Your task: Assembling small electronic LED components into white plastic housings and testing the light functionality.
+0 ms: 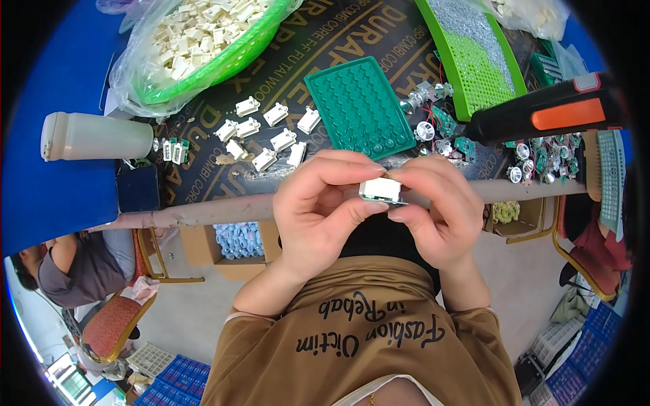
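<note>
My left hand (pixel 315 213) and my right hand (pixel 439 213) meet in front of my chest, near the table's front edge. Between their fingertips they pinch a small white plastic housing (pixel 381 186), with a green circuit board (pixel 384 201) along its lower side. Thumbs press from below and forefingers from above, hiding both ends of the housing. Beyond my hands lies a green plastic tray (pixel 359 105) with rows of small pockets. Several similar white housings (pixel 283 140) are scattered on the table to its left.
A green basket (pixel 223 74) heaped with white housings stands at the far left, near a cloudy bottle (pixel 98 137). On the right are a black-and-orange electric screwdriver (pixel 542 114), a green screw tray (pixel 467 74) and wired reflector lamps (pixel 535 162). Below sits a carton of blue parts (pixel 238 241).
</note>
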The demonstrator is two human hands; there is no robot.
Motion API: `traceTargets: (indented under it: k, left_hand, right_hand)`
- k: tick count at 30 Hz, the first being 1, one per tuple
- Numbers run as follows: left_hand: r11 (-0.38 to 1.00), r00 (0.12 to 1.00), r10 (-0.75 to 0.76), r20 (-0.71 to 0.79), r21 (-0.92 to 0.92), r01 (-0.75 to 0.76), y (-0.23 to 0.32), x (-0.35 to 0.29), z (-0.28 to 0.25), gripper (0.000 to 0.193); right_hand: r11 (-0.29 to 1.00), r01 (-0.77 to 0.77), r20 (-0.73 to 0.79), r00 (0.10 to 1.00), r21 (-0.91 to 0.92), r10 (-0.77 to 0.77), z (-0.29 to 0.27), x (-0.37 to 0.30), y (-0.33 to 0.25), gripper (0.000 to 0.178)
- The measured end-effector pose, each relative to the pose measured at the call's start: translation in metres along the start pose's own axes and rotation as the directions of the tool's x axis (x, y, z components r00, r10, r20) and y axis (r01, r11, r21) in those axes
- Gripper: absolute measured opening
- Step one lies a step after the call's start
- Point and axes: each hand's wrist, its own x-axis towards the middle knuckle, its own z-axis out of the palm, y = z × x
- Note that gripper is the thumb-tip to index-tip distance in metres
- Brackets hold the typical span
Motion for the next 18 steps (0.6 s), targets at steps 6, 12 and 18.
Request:
traceTargets:
  k: [6,12,18]
  left_hand:
    - [1.0,1.0,-0.001,-0.006,-0.003,0.001,-0.001,-0.0002,-0.0003,0.024]
    - [1.0,1.0,0.019,0.006,0.0,-0.019,-0.0009,0.0009,-0.0033,0.025]
    - [1.0,1.0,-0.01,0.003,0.0,0.01,0.0004,0.0002,-0.0034,0.027]
  right_hand:
    - [1.0,0.003,-0.004,1.0,-0.015,-0.003,0.0019,-0.0002,0.0018,0.03]
    - [0.999,-0.031,0.005,1.0,-0.015,0.031,0.0034,0.0001,-0.001,0.032]
    - [0.998,-0.063,0.013,0.998,0.009,0.063,0.0043,-0.0027,-0.0021,0.035]
